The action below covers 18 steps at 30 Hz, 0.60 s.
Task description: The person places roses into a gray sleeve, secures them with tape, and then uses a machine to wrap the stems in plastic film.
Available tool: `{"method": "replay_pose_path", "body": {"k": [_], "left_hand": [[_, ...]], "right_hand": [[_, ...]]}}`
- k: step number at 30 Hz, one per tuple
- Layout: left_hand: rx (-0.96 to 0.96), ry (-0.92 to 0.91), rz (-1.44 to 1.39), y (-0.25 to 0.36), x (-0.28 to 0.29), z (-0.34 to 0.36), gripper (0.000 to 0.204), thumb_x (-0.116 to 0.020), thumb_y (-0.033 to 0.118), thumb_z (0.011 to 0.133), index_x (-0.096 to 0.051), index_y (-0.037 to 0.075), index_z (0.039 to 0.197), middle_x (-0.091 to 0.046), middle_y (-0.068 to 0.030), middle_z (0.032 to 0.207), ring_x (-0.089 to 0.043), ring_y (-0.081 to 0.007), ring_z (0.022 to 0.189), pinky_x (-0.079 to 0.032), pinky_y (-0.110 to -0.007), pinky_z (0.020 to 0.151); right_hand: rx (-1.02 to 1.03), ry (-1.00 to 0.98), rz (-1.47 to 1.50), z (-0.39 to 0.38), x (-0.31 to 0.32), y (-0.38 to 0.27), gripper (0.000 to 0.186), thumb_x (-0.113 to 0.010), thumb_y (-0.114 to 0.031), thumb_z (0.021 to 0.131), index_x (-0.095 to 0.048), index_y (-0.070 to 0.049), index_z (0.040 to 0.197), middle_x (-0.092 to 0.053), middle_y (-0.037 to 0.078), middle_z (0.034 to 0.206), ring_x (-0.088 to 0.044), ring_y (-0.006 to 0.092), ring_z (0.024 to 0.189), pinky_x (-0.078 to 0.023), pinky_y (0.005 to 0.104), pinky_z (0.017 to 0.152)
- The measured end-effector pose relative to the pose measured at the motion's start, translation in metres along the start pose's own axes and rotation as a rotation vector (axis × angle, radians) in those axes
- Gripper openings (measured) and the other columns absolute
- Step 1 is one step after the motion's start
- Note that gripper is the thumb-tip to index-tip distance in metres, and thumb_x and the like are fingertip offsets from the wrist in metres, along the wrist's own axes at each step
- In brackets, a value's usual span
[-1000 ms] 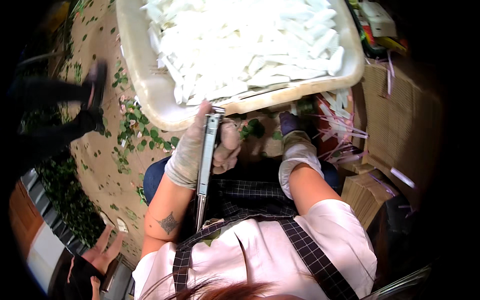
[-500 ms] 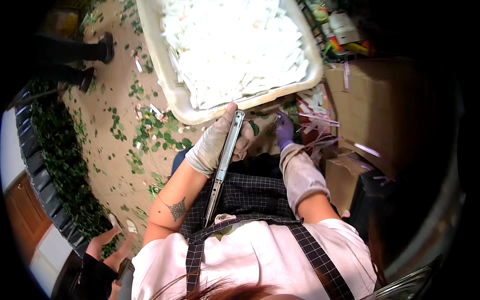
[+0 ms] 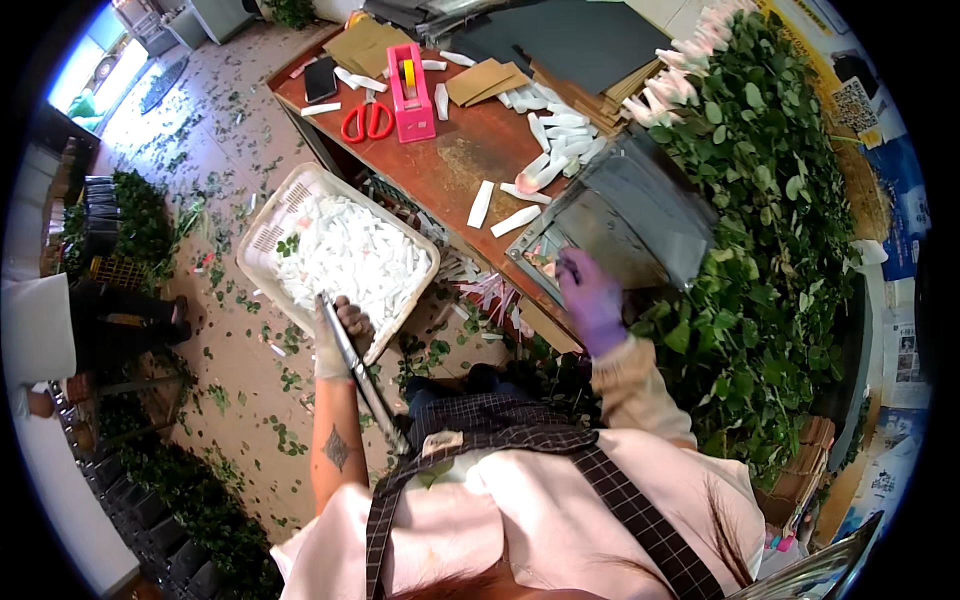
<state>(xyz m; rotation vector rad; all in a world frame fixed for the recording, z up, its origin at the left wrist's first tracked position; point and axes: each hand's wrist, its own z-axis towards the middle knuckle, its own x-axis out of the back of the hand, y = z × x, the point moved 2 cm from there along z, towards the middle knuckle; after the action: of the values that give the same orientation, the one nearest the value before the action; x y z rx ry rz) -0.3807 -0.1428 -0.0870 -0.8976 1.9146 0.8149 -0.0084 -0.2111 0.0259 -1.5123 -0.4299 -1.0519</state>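
View has swung up and right since half a second ago: the white crate (image 3: 262, 232) filled the top of frame then, now it sits small at centre-left, and the tabletop (image 3: 455, 160) plus a wall of green foliage (image 3: 775, 250) have come into view. Right hand (image 3: 590, 298) was down by the crate rim; now it's up at the grey metal tray (image 3: 620, 225) on the tabletop's near edge.

Edges/room: crate sits on the floor (image 3: 240, 400), its far corner tucked just beside the tabletop's front edge. Floor left of the crate is open apart from leaf litter. Right side is tight, with foliage pressing close against the tray and right forearm.

Left hand (image 3: 338, 335): gloved, closed around a long metal tool (image 3: 362, 378), also touching the crate's near rim. Tool runs down along the forearm toward the lap.

Right hand: purple glove, fingers curled, resting on the tray's front edge. Cannot tell whether it pinches anything.

On the tabletop: red scissors (image 3: 368, 120), pink tape dispenser (image 3: 411, 92), scattered white paper sleeves (image 3: 515, 220).
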Motion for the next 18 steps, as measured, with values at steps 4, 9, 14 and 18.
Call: {"method": "replay_pose_path", "body": {"k": [4,9,14,18], "left_hand": [[-0.006,-0.014,-0.108,-0.017,-0.052,0.024,0.04,-0.056,0.048,0.092,-0.056,0.008,0.083,-0.045,0.0045,0.062,-0.039,-0.0096,0.051,-0.04,-0.024,0.049],[0.033,-0.011,-0.172,-0.038,-0.083,0.053,0.049,-0.054,0.058,0.089,-0.055,0.01,0.081,-0.042,0.0042,0.058,-0.04,-0.011,0.051,-0.039,-0.025,0.049],[0.166,0.03,-0.133,-0.023,-0.101,0.098,0.057,-0.045,0.07,0.087,-0.054,0.015,0.079,-0.044,0.005,0.056,-0.043,-0.0128,0.048,-0.038,-0.027,0.044],[0.032,0.015,0.37,0.004,-0.115,0.101,0.061,-0.044,0.072,0.087,-0.055,0.012,0.078,-0.043,0.0035,0.051,-0.041,-0.0118,0.043,-0.036,-0.025,0.041]], "right_hand": [[0.107,-0.124,-0.316,0.02,-0.029,0.06,0.028,-0.061,-0.016,0.087,-0.062,-0.006,0.114,-0.065,0.018,0.105,-0.063,0.035,0.095,-0.05,0.0414,0.082],[0.204,-0.513,0.552,-0.045,-0.02,-0.038,0.064,-0.068,-0.033,0.087,-0.043,-0.003,0.137,-0.047,0.017,0.138,-0.047,0.0281,0.127,-0.038,0.0381,0.103],[0.176,-1.215,1.095,-0.069,-0.054,-0.108,0.078,-0.073,-0.043,0.083,-0.037,0.0,0.138,-0.052,0.011,0.128,-0.048,0.0189,0.119,-0.039,0.0346,0.102],[-0.365,-0.987,1.277,-0.041,-0.07,-0.139,0.051,-0.07,-0.043,0.085,-0.053,-0.003,0.112,-0.059,0.003,0.089,-0.058,0.012,0.081,-0.05,0.0292,0.076]]}}
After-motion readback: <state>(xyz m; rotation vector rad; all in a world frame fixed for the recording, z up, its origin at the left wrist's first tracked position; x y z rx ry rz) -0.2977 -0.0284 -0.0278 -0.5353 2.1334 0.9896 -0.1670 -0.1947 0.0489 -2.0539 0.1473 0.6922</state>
